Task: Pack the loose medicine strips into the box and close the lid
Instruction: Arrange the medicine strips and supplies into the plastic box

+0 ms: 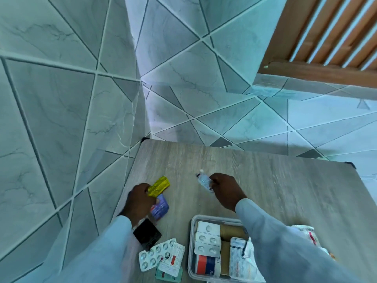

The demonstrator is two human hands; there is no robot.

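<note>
Yellow strip (158, 186) in left hand (138, 201), long axis up-right

Far table (275, 180) bare — strips (161, 256) crowd near edge.

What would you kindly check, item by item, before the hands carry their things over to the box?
1. Left hand on the yellow strip: ok, fingers touch its near end; a firm grip cannot be told.
2. Right hand on the small tube: ok, fingers are at it.
3. Box open: ok, no lid covers it.
4. Room in the box: not ok, strips and rolls already crowd it.
5. Path to the box: not ok for the left hand, a black phone and loose white strips lie between.
6. Lid within reach: cannot tell, none is clearly visible.
</note>
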